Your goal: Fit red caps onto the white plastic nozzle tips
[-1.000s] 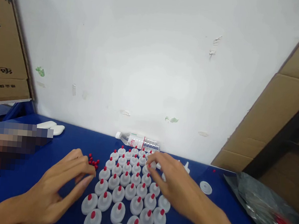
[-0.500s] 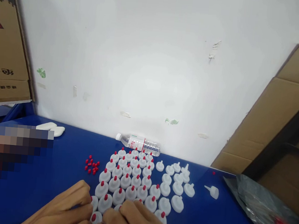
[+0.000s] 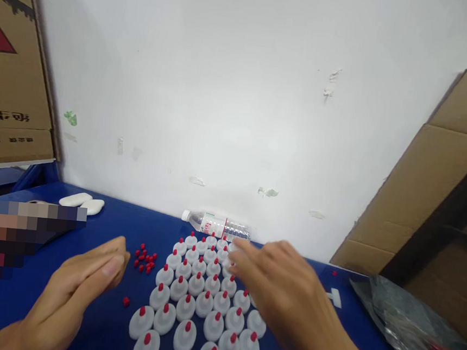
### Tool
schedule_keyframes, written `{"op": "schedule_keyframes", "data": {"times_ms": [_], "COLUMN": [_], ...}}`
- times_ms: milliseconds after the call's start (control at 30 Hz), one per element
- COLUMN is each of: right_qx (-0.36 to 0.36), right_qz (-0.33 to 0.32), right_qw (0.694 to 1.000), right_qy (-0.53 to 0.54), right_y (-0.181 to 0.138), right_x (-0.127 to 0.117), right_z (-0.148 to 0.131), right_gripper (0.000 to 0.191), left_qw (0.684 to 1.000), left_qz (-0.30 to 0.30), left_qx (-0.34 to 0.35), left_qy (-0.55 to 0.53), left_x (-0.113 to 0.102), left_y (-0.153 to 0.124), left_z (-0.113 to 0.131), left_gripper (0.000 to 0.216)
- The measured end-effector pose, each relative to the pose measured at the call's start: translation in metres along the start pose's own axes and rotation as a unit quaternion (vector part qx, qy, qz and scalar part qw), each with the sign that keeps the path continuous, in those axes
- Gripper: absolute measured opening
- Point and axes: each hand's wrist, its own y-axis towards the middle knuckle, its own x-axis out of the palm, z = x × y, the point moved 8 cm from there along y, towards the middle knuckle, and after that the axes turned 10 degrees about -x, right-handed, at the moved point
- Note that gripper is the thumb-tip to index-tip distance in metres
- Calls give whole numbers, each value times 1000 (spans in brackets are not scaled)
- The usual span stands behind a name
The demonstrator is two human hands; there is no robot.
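Note:
Rows of white round nozzle caps with red tips [image 3: 196,283] stand on the blue table in front of me. My left hand [image 3: 80,287] is held left of the rows, its fingers curled and thumb pressed against them; whatever lies inside is hidden. Close by it rests a single red tip [image 3: 126,301], with a small cluster of red tips [image 3: 144,258] farther back. My right hand [image 3: 276,287], slightly blurred, reaches over the right side of the rows, fingers stretched forward and left. It hides most of the white caps without red tips; one untipped cap [image 3: 256,323] shows beside the wrist.
A clear plastic bottle [image 3: 216,225] lies against the wall behind the caps. Two white oval objects [image 3: 76,199] sit at the back left. Grey plastic bag [image 3: 409,321] and an open cardboard box [image 3: 413,174] are on the right. One white nozzle piece [image 3: 334,297] lies apart.
My hands have parted from together at the front rows: the left moved left and up, the right moved right and forward. More tipped caps now show at the front, and one red tip near the left hand.

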Motion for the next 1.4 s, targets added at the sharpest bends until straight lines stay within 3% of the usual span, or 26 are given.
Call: {"op": "schedule_keyframes", "data": {"times_ms": [100, 200, 300, 433, 667, 733, 833, 967, 1133, 1300, 1400], "right_qx": [171, 251, 263, 286, 297, 301, 305, 299, 290, 306, 321], "right_qz": [-102, -194, -234, -260, -261, -267, -308, -357, -345, -243, -223], "right_qw": [979, 945, 930, 916, 905, 888, 838, 818, 827, 864, 869], "right_qy": [40, 86, 108, 110, 155, 222, 332, 337, 337, 317, 303], "right_y": [-22, -44, -56, -67, -68, -69, -76, -84, -84, -74, -63], "right_x": [22, 53, 71, 78, 66, 65, 72, 84, 86, 66, 60], "right_z": [52, 65, 64, 71, 85, 85, 76, 65, 68, 83, 77], "right_gripper": [9, 5, 7, 8, 16, 18, 13, 16, 8, 20, 20], "left_qw": [999, 1000, 999, 998, 995, 992, 988, 985, 989, 995, 997], "left_qz": [12, -4, -19, -38, -74, -79, -101, -122, -111, -74, -58], "left_qx": [37, 13, -37, -43, -19, -13, -22, -33, -39, -9, 23], "left_qy": [-6, 21, 16, 15, 70, 94, 112, 115, 86, 63, 51], "left_x": [-2, 8, 16, 22, 33, 38, 44, 45, 36, 26, 23], "left_y": [19, 28, 29, 25, 25, 25, 23, 22, 25, 27, 24], "left_z": [6, 6, 3, 7, 4, 0, -8, -12, -8, 4, 15], "left_gripper": [33, 27, 30, 30, 24, 23, 21, 22, 31, 32, 27]}}
